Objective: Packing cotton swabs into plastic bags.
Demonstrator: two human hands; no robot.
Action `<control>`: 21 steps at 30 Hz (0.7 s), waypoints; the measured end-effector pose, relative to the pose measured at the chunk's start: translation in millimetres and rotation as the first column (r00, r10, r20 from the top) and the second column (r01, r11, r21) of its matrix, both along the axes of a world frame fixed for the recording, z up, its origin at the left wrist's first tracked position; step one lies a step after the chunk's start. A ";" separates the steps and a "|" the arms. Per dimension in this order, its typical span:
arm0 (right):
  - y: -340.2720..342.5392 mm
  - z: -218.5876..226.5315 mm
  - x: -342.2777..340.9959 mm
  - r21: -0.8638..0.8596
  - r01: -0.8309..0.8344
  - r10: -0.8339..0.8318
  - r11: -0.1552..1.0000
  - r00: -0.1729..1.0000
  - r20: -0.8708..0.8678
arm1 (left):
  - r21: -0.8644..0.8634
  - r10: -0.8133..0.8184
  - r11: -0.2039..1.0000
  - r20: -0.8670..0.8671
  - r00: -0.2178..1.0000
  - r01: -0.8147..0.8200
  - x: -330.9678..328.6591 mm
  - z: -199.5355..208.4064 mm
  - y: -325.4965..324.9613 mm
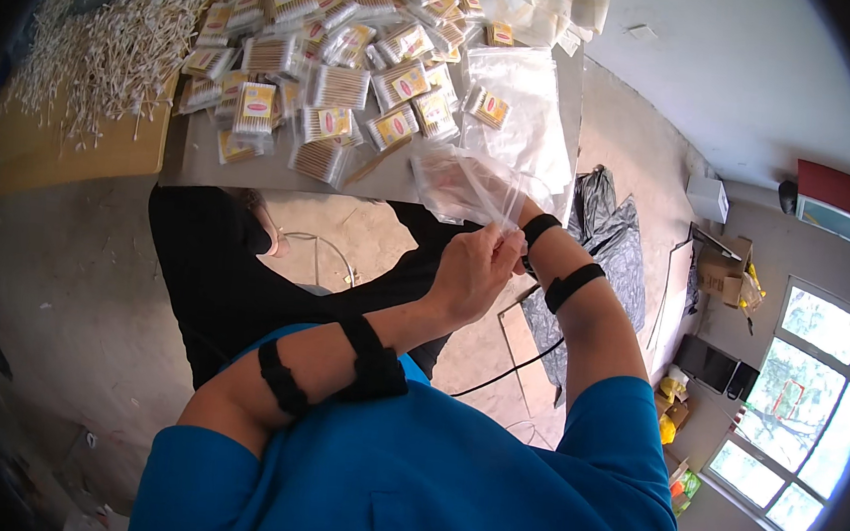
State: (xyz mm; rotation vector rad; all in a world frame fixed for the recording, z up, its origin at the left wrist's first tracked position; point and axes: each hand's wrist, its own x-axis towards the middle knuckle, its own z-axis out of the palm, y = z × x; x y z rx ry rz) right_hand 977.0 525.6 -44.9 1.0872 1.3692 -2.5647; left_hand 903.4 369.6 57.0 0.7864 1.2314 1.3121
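Observation:
My left hand (474,272) is closed, its thumb and fingers pinching the rim of a clear plastic bag (437,207) just off the table's near edge. Inside or behind that film lies my right hand (481,182), blurred by the plastic; it looks stretched out, though its fingertips are hard to make out. Beyond the hands, flat clear plastic bags (532,104) lie stacked at the table's right side, with one small packet of cotton swabs (487,108) on top. Many more packets of wooden-stick swabs (341,87) are heaped across the middle, several bearing yellow labels.
Loose cotton swabs (112,51) form a big pile on a wooden board (134,158) at the table's left. The grey table (203,163) ends just before my knees. Black plastic sheeting (612,230) lies on the floor at right, near a cable (506,374). Cardboard boxes (724,274) stand by the window.

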 end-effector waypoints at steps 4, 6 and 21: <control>4.4 8.6 1.2 0.515 -0.315 0.295 0.797 0.947 0.123 | -0.013 -0.018 1.000 0.030 0.999 0.018 -3.0 -1.5 -0.2; -3.8 8.9 -3.4 0.358 -0.180 0.183 0.916 0.983 0.026 | -0.076 -0.057 0.996 -0.004 0.998 0.057 -6.8 -1.8 -3.2; -24.0 -9.1 -14.2 0.416 -0.048 -0.046 0.908 0.976 0.212 | -0.070 -0.045 0.997 -0.110 0.993 0.038 3.1 -13.9 -5.9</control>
